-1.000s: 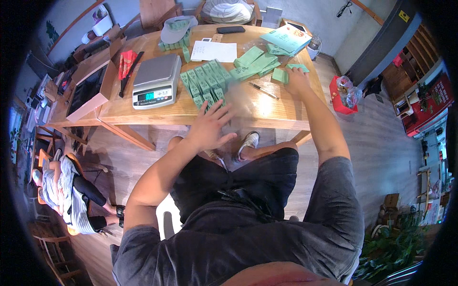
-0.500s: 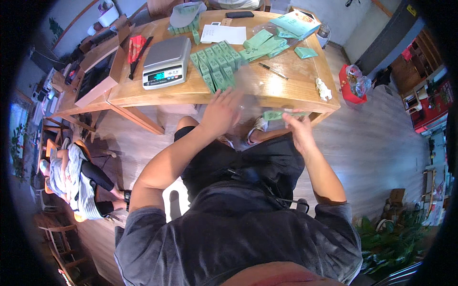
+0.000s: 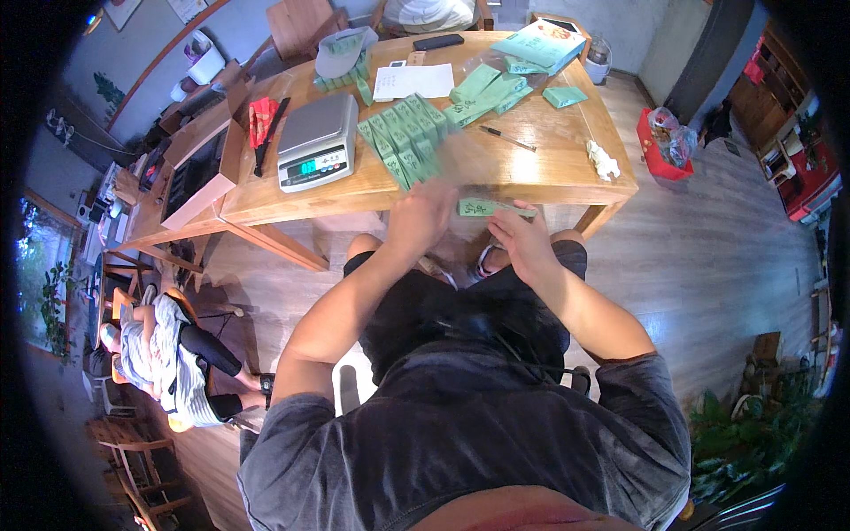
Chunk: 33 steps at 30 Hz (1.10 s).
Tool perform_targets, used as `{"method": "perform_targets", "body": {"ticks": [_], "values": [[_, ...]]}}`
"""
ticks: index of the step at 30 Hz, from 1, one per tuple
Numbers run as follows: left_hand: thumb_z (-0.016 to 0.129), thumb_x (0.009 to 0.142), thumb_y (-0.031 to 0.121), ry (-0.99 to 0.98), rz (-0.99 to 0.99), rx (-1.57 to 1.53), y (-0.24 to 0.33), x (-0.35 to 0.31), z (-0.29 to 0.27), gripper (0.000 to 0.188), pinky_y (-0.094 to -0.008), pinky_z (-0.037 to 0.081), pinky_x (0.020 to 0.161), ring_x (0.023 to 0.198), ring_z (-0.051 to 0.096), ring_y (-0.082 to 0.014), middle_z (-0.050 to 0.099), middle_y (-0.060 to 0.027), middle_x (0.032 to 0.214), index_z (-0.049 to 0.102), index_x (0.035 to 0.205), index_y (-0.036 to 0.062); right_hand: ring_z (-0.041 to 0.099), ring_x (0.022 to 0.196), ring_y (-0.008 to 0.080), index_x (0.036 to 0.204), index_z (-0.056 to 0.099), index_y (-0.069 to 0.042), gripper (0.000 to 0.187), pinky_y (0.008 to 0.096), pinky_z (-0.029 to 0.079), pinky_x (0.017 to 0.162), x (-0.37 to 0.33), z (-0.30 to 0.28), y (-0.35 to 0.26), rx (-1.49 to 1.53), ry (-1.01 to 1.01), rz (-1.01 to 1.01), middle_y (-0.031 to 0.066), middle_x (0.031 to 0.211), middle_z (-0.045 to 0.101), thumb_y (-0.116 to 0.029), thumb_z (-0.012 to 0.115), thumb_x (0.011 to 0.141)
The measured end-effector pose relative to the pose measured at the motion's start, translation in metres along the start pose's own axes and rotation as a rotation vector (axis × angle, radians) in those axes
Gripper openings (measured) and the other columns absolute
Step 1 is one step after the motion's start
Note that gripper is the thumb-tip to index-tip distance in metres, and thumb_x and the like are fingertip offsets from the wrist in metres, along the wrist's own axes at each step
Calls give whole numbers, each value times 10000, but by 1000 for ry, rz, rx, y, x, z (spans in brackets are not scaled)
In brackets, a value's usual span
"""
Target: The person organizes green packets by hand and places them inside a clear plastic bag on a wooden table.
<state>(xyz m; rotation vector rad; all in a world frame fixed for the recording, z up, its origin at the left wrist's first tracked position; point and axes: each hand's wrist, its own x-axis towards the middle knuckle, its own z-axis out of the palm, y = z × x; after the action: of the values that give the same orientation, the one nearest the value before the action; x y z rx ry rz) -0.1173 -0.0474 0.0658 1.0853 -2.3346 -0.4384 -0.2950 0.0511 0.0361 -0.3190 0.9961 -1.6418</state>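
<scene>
A green packet (image 3: 476, 208), probably light, pliable and best taken by its long edges, is held in the right hand (image 3: 529, 237) beside the table (image 3: 549, 168), while whether anything is gripped by the left hand (image 3: 423, 215) cannot be told.

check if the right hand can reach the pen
Probably yes: nothing seems to block the way from the right hand to the pen, though that hand holds a green packet.

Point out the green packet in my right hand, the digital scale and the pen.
Green packet (image 3: 477, 208): head view, its uncovered left end.
Digital scale (image 3: 318, 127): head view, its metal weighing plate.
Pen (image 3: 508, 138): head view, middle of its barrel.
</scene>
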Motion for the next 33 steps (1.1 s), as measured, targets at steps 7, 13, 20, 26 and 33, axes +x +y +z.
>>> {"method": "perform_targets", "body": {"ticks": [7, 13, 20, 26, 33], "values": [[574, 986, 244, 109, 119, 63, -11, -3, 11, 264, -450, 493, 1019, 1144, 641, -316, 710, -126, 1123, 701, 1079, 32, 603, 1024, 232, 1353, 440, -35, 480, 418, 525, 839, 7, 12, 2, -182, -71, 139, 102, 1161, 554, -353, 522, 1003], [581, 982, 241, 134, 107, 27, -7, -3, 10, 266, -446, 492, 1020, 1145, 642, -314, 711, -133, 1121, 704, 1089, 31, 622, 970, 200, 1418, 464, -83, 486, 408, 540, 762, -1, 15, -2, -387, -215, 269, 84, 1132, 602, -325, 522, 999], [588, 977, 235, 140, 91, -12, -8, -4, 8, 256, -432, 483, 1034, 1140, 645, -314, 710, -140, 1120, 713, 1074, 33, 623, 900, 193, 1410, 483, -81, 486, 398, 512, 741, 7, 47, -39, -439, -96, 378, 84, 1109, 624, -240, 561, 957], [597, 973, 247, 163, 52, -55, -15, -3, 12, 254, -422, 513, 981, 1057, 670, -332, 712, -148, 1092, 716, 1055, 39, 570, 892, 148, 1351, 552, -34, 484, 313, 473, 781, -5, 46, -37, -662, -246, 349, 63, 1019, 614, -137, 557, 878], [614, 962, 299, 176, 11, -19, -12, -1, 8, 263, -433, 555, 737, 853, 694, -365, 716, -152, 1011, 727, 1023, 70, 630, 806, 162, 1306, 593, 7, 466, 350, 500, 710, -22, 25, -40, -1075, -513, -174, 110, 872, 673, -166, 556, 875]]}}
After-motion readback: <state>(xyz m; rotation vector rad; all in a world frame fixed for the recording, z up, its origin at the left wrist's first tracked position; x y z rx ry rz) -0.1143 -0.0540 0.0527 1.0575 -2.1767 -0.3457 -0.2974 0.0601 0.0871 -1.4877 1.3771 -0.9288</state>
